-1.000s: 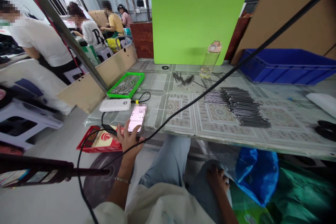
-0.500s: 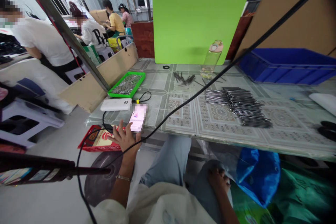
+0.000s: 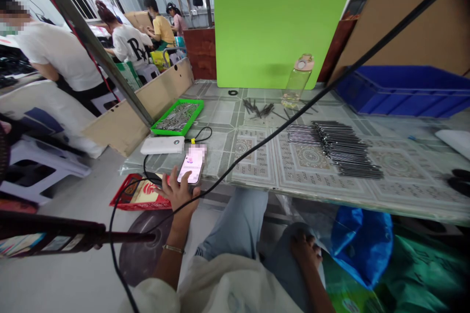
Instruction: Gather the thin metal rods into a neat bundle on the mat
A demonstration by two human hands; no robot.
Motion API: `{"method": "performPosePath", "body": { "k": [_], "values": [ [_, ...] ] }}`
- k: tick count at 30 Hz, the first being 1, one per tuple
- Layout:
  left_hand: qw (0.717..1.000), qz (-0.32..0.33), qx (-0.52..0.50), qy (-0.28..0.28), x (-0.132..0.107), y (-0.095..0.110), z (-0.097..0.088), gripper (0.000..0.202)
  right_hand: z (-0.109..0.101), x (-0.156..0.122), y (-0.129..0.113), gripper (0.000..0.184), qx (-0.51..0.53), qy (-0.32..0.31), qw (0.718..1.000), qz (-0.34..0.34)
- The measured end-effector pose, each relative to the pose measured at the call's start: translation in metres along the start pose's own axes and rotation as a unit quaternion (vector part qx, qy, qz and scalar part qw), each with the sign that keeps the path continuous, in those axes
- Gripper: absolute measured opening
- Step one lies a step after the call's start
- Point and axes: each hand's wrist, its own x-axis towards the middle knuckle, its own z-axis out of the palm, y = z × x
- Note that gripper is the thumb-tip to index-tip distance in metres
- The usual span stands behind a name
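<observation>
My left hand (image 3: 180,194) is open, its fingers spread over the lower part of a smartphone (image 3: 190,171). One fingertip is at the lit pink-white screen, and part of the screen is blurred out. The phone lies near the table's front edge, beside a white power bank (image 3: 162,145) with a black cable (image 3: 146,164). My right hand (image 3: 307,250) rests on my knee with nothing in it, fingers loosely spread. Many thin dark metal rods (image 3: 340,149) lie in a stack on the table, well away from both hands.
A green tray (image 3: 156,130) of small metal parts stands behind the power bank. Loose dark pieces (image 3: 259,108), a water bottle (image 3: 295,83) and a blue bin (image 3: 404,98) sit farther back. A black cord (image 3: 273,133) crosses the view. Co-workers (image 3: 134,49) sit at left.
A finger of my left hand has shifted right and inward across the lower part of the phone screen. My right hand stays on my knee.
</observation>
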Motion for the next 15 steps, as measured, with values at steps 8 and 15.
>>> {"method": "performPosePath", "body": {
  "k": [8, 15],
  "values": [
    [1.0, -0.019, -0.007, 0.002, -0.0006, -0.0012, -0.001, 0.088, -0.0006, -0.0008, -0.0001, 0.056, 0.003, 0.013, 1.0, 0.0],
    [0.998, -0.06, 0.005, -0.005, 0.0062, -0.0037, 0.0034, 0.087, -0.0046, -0.0035, -0.0015, 0.055, 0.001, 0.009, 1.0, 0.001]
  ]
}}
